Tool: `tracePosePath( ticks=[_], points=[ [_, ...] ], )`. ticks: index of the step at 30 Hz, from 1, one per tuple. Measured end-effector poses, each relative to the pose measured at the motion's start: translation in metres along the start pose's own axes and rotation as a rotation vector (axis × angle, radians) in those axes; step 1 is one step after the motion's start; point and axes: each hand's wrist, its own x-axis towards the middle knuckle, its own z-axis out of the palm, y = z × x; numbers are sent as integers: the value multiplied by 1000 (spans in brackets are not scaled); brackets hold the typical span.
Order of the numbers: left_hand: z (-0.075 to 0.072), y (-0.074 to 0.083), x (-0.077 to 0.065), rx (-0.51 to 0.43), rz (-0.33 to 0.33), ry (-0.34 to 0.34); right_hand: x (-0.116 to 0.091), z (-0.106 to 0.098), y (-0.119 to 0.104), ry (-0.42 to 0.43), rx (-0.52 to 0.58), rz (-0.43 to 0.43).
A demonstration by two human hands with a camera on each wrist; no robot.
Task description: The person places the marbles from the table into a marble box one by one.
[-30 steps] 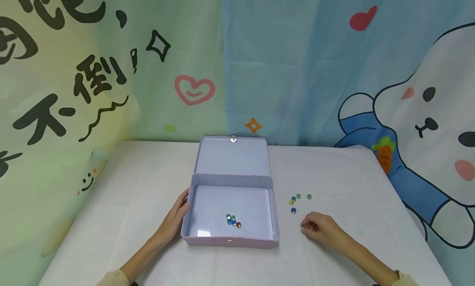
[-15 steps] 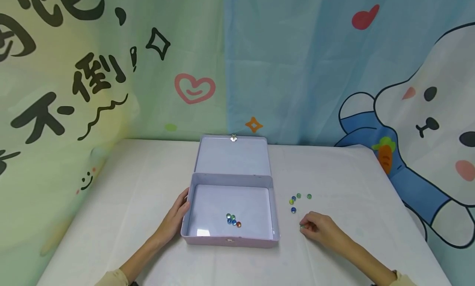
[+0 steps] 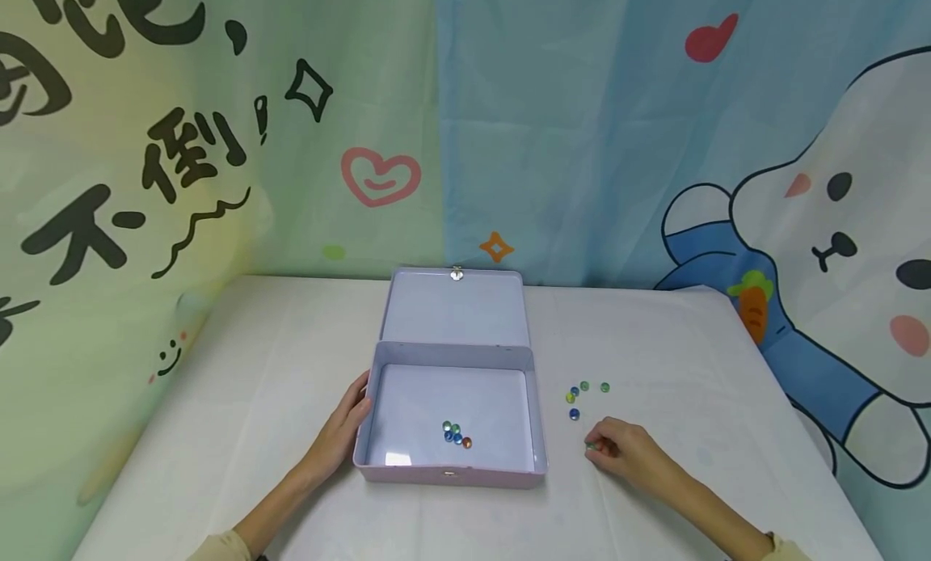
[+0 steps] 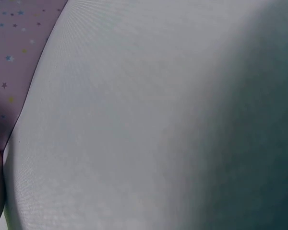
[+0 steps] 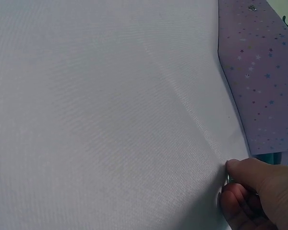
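Note:
A lilac metal box (image 3: 449, 474) stands with its lid (image 3: 455, 306) raised at the back. Several glass marbles, among them an orange one (image 3: 467, 443), lie in a small cluster on its floor. My left hand (image 3: 340, 432) rests against the box's left side, fingers along the wall. To the right of the box, my right hand (image 3: 624, 452) pinches a small green marble (image 3: 591, 445) between thumb and fingertips, close over the white cloth. In the right wrist view, the thumb and curled fingers (image 5: 247, 175) mostly hide this marble.
Between the box and the far right of the white-covered table (image 3: 676, 359) lie several loose marbles, including a dark blue one (image 3: 575, 414) and a green one (image 3: 605, 387). A printed curtain (image 3: 567, 141) hangs behind the table.
My right hand has shifted slightly left with the green marble in its fingertips. The left hand, the box and the other marbles stay in place.

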Motion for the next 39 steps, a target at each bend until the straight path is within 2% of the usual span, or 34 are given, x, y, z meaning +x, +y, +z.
tracePosePath(
  ticks=[8,15,21,28,34,39],
  points=[
    [-1,0,-1,-11,17,-1,1,0,0,3,-5,4],
    [-2,-1,-2,1,4,8,1,0,-2,11,-6,-2],
    [-2,0,-2,-5,-2,7,0,1,0,39,35,-19],
    [-2,0,-1,-17,-3,-4,1,-2,3,-18,121,113],
    [-1,1,-1,-8,3,0,2,-4,0,-50,153,144],
    [-1,1,-1,-9,5,-3,9,-15,-5,-112,234,203]
  ],
)
